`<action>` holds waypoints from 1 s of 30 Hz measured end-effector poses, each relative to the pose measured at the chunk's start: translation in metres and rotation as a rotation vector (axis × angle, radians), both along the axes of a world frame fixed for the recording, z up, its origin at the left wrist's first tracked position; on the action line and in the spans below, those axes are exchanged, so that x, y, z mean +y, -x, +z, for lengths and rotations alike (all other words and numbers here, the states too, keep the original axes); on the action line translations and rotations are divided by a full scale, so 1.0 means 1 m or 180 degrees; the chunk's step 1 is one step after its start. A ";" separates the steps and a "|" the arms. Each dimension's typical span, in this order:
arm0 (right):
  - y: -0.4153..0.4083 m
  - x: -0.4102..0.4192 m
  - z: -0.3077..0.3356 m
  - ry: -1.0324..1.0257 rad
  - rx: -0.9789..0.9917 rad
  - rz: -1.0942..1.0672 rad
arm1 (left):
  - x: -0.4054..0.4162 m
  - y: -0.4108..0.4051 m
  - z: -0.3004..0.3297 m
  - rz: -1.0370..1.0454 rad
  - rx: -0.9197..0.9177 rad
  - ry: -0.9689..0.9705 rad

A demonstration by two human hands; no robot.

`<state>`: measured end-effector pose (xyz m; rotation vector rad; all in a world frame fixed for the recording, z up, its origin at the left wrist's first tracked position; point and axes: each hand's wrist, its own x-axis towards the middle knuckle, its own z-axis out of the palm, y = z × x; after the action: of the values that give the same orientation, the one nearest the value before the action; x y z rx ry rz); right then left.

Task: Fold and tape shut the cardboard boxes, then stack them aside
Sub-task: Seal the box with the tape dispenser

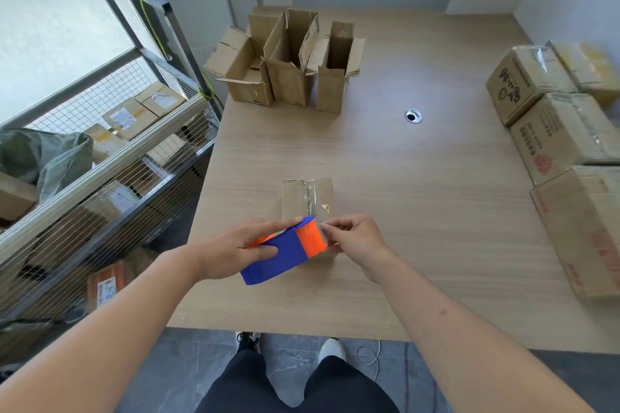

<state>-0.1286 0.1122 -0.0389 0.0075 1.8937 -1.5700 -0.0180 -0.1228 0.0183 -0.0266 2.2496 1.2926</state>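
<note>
Big wooden desk (pixel 385 178), small cardboard box (pixel 307 199) sitting on it just beyond both hands. Left hand (pixel 235 250) is wrapped around the blue and orange tape dispenser (pixel 285 253); right hand (pixel 355 238) right beside it, pinching the clear tape end (pixel 323 228) at the dispenser's mouth.

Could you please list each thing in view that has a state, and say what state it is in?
small box: flaps folded shut, clear tape along the top seam.
tape dispenser: gripped by the left hand, over the box's near end.
right hand: pinching the tape end at the dispenser's mouth.
open boxes: flaps up, untaped, at the table's far side.
sealed boxes: taped shut, set in a row at the right edge.
</note>
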 end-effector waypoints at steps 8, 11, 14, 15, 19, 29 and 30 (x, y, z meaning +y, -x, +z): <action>-0.005 0.019 -0.021 -0.0309 -0.0015 -0.0670 | -0.031 -0.007 -0.003 -0.0335 -0.0361 0.0477; -0.001 0.033 -0.025 -0.0395 0.0068 -0.0803 | -0.047 -0.017 -0.005 -0.0295 -0.0498 0.0457; -0.010 0.031 -0.030 -0.0445 0.0033 -0.0906 | -0.052 -0.016 -0.007 -0.0323 -0.0547 0.0467; -0.013 0.029 -0.032 -0.0457 0.0005 -0.0936 | -0.052 -0.014 -0.008 -0.0339 -0.0569 0.0493; -0.020 0.023 -0.049 -0.0495 0.0000 -0.1100 | -0.053 -0.009 -0.019 -0.0364 -0.0632 0.0615; -0.037 0.021 -0.077 -0.0287 0.0179 -0.1242 | -0.055 -0.001 -0.049 -0.0423 -0.0663 0.0807; -0.037 0.021 -0.078 -0.0259 0.0199 -0.1252 | -0.055 0.000 -0.049 -0.0415 -0.0662 0.0793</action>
<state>-0.0920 0.1330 -0.1167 0.3920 2.0962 -1.7597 -0.0176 -0.1780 -0.0311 -0.0989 2.1791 0.8937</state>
